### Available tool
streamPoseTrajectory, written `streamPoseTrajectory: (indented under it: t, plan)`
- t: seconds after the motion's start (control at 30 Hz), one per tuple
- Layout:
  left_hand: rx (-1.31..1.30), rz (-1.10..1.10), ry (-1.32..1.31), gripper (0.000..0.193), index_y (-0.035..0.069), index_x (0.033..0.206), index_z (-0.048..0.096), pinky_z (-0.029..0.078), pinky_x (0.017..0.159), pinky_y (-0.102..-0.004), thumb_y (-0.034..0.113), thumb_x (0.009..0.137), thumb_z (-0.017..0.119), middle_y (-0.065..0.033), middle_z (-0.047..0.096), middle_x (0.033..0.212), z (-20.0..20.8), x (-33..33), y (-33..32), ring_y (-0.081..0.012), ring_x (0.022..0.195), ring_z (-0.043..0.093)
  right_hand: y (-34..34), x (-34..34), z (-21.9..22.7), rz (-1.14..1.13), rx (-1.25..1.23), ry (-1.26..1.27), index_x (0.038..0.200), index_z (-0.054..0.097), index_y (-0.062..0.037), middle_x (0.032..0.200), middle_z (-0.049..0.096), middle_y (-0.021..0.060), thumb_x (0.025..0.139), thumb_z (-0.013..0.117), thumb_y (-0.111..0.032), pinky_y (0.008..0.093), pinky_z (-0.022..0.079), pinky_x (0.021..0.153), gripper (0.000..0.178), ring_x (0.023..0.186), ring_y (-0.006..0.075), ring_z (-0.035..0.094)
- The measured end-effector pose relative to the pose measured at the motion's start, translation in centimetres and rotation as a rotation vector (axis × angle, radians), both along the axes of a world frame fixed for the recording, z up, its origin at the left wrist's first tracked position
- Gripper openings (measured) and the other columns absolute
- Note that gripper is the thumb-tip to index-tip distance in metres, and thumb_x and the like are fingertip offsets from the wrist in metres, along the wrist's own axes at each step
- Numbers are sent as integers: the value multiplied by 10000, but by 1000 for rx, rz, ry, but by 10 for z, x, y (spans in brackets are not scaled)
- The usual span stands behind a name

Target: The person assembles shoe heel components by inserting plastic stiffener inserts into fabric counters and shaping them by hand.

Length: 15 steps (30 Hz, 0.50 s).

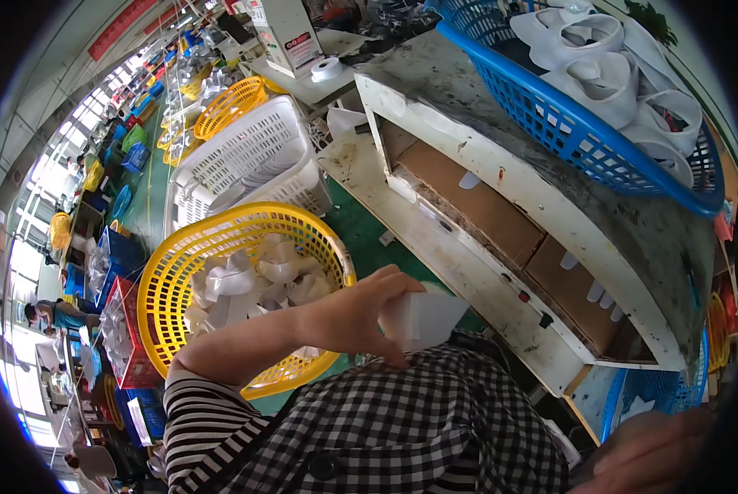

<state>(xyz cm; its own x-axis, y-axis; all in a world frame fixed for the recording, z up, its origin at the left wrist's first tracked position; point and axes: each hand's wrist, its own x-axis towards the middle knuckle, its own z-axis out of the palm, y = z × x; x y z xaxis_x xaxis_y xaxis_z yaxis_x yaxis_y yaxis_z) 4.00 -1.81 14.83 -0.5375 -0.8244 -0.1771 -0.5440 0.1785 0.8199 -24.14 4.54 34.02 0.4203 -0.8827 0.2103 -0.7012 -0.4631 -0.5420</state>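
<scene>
My left hand [357, 317] reaches across in front of my checked apron, its thumb and fingers closed round a white, smooth, curved piece [427, 319]. The piece is held near my body, beside the bench edge; its exact kind does not show. Just left of that forearm stands a round yellow basket [165, 272] with loose white curved pieces [231, 278] in it. At the lower right my right hand [657, 451] is blurred, below a blue basket [694, 383] partly cut off by the view. Its fingers are not clear, and whether it holds anything cannot be seen.
A worn white bench [468, 272] with a cardboard-lined slot [468, 193] runs along my right. On its top, a large blue basket [542, 111] holds white looped pieces [595, 78]. A white crate [245, 156] stands behind the yellow basket. Farther left, people work among crates.
</scene>
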Motion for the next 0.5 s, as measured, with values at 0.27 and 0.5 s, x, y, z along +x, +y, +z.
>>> streamPoseTrajectory:
  t: [0.27, 0.5]
  plan:
    - [195, -53, 38, 774, 0, 1209, 420, 444, 901, -346, 142, 574, 840, -175, 590, 1038, -24, -19, 0, -313, 1025, 572, -25, -13, -57, 123, -71, -235, 906, 637, -129, 828, 622, 64, 830, 570, -270, 280, 466, 608, 174, 704, 151, 566]
    - [410, 359, 500, 635, 6, 1129, 435, 457, 849, -286, 90, 646, 837, -72, 555, 1059, -43, -2, 2, -138, 1008, 532, -58, 11, -132, 159, 220, -298, 983, 663, -7, 864, 667, 128, 783, 604, -91, 298, 485, 693, 224, 767, 197, 632]
